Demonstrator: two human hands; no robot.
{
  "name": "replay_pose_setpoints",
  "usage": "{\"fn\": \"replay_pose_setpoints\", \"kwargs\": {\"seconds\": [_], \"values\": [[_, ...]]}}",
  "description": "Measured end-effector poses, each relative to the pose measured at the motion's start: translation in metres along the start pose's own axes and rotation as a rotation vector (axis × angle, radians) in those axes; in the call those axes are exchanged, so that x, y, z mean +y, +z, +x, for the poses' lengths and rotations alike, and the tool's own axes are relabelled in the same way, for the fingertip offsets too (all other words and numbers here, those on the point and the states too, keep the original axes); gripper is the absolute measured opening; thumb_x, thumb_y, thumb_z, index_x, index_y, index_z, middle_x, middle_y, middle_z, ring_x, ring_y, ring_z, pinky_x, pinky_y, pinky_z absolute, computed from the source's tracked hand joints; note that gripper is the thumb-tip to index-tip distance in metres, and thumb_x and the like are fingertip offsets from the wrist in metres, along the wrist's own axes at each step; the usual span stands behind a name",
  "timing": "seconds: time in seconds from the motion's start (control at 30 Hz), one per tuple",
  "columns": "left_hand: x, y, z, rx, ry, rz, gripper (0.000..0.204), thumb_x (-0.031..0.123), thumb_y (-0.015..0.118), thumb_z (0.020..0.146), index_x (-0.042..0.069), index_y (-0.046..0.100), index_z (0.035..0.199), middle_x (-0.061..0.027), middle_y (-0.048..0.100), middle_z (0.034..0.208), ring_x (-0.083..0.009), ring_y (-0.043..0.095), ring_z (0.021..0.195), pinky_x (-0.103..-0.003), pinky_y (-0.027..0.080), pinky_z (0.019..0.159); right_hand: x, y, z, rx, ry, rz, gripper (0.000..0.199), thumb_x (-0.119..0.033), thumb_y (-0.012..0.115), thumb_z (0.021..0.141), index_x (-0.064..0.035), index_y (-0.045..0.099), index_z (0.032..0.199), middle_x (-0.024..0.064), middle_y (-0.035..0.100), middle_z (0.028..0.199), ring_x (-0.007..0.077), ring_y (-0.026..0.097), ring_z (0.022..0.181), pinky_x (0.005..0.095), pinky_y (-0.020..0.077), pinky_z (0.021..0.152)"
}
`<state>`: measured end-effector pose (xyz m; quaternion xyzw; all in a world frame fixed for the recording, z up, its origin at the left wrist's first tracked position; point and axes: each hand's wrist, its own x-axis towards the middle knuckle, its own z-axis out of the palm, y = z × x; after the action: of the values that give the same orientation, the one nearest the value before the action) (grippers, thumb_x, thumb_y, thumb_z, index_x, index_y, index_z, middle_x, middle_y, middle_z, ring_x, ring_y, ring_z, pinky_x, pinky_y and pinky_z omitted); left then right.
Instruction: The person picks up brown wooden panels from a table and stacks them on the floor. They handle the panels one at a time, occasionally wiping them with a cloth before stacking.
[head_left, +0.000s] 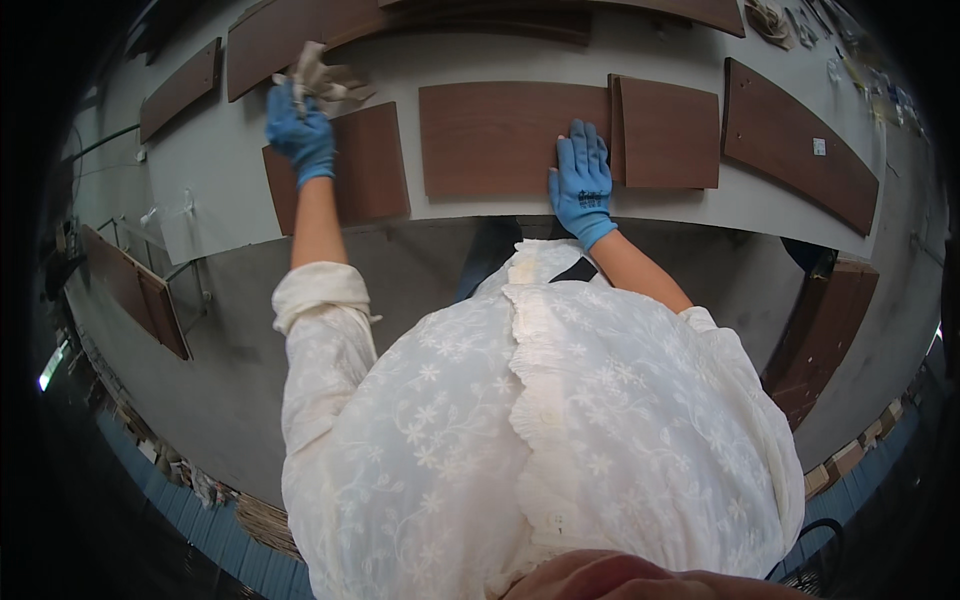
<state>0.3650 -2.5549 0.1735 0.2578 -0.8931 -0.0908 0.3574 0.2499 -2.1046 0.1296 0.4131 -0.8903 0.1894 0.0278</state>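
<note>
My left hand (pixel 299 132), in a blue glove, grips a crumpled beige rag (pixel 325 82) above the far edge of a small brown wood panel (pixel 365 165) on the grey table (pixel 220 180). In the same kind of blue glove, my right hand (pixel 582 183) lies flat with fingers spread on the right end of a wider brown wood panel (pixel 490 135). Another brown panel (pixel 668 132) overlaps that one just right of my hand.
More brown panels lie along the back (pixel 300 35), the far left (pixel 180 88) and the right (pixel 800 140) of the table. Stacked panels stand at the left (pixel 135 290) and right (pixel 820 330) by the floor. Small clutter sits at the far right corner (pixel 770 20).
</note>
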Motion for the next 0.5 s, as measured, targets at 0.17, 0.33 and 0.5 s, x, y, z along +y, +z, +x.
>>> {"fn": "replay_pose_setpoints", "kwargs": {"seconds": [0.17, 0.33, 0.5], "values": [[-0.056, -0.005, -0.004, -0.269, -0.469, 0.389, 0.094, 0.062, 0.079, 0.076, 0.013, 0.048, 0.149, -0.0267, 0.035, 0.155, -0.0523, 0.043, 0.135, -0.058, 0.043, 0.108, -0.008, -0.010, 0.006, -0.128, -0.149, 0.111, 0.079, -0.051, 0.071, 0.083, -0.0015, 0.053, 0.142, 0.0261, 0.029, 0.163, 0.0423, 0.024, 0.154, 0.0565, 0.0136, 0.126], [-0.046, -0.044, -0.090, -0.267, -0.738, 0.424, 0.124, 0.078, 0.078, 0.065, 0.017, 0.028, 0.161, -0.0309, 0.022, 0.162, -0.0546, 0.024, 0.146, -0.064, 0.026, 0.117, -0.010, -0.021, 0.009, -0.215, -0.251, 0.099, 0.106, -0.062, 0.083, 0.063, -0.0060, 0.050, 0.147, 0.0244, 0.022, 0.167, 0.0411, 0.016, 0.156, 0.0585, 0.0062, 0.127], [0.005, -0.065, -0.179, -0.018, -1.332, 0.143, 0.134, 0.067, 0.086, 0.068, -0.004, 0.017, 0.159, -0.0312, 0.023, 0.163, -0.0446, 0.035, 0.146, -0.053, 0.041, 0.112, -0.014, -0.024, -0.003, -0.317, -0.301, 0.055, 0.099, -0.046, 0.089, 0.062, -0.0088, 0.051, 0.146, 0.0238, 0.025, 0.166, 0.0414, 0.021, 0.155, 0.0580, 0.0125, 0.126]]}}
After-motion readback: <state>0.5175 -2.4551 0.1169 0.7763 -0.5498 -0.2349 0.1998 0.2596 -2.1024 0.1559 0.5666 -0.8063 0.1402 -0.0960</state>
